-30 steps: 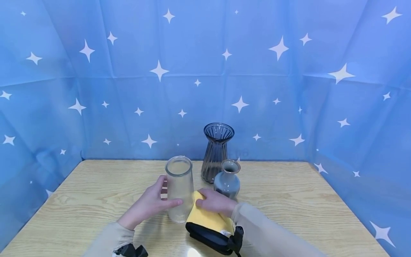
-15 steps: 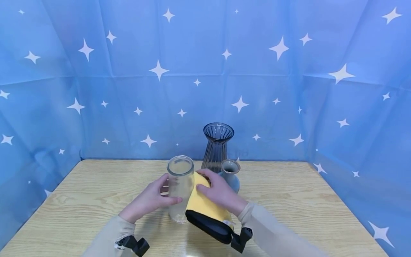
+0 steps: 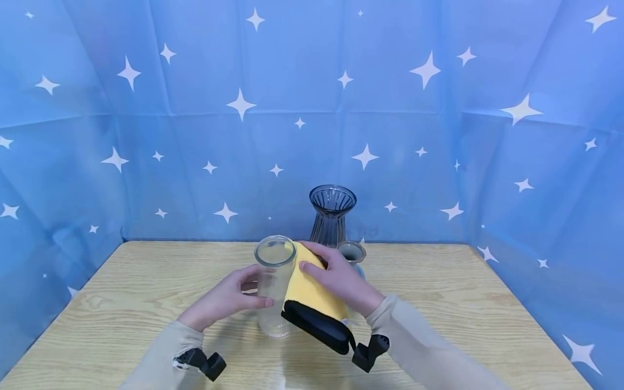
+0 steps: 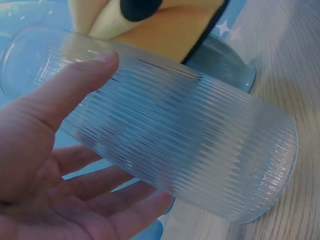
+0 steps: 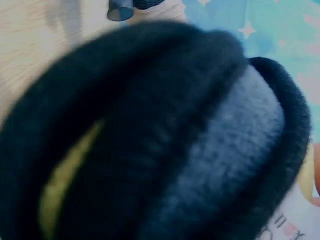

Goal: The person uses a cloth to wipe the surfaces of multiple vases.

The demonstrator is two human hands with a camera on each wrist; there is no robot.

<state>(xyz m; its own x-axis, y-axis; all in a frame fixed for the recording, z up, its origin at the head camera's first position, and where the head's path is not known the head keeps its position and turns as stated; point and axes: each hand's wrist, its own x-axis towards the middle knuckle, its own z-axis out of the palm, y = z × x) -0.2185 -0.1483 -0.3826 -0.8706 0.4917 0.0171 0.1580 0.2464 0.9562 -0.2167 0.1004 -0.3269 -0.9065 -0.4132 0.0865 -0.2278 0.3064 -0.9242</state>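
I seem to be wiping the glass jar (image 3: pixel 275 283).
My left hand (image 3: pixel 226 299) holds it upright on the table (image 3: pixel 122 314), near and left of the dark vase (image 3: pixel 327 228). My right hand (image 3: pixel 343 279) grips a yellow cloth (image 3: pixel 312 295) at its right side. Next, I think, needs a steady hold and soft rubs.

hands (image 3: pixel 228 297): 2 | clear jar (image 3: pixel 275 284): 1 | dark vase (image 3: pixel 329 221): 1 | small vase (image 3: pixel 352 252): 1 | yellow cloth (image 3: pixel 311 288): 1 | black wrist devices (image 3: pixel 213 367): 2 | table (image 3: pixel 439 309): 1
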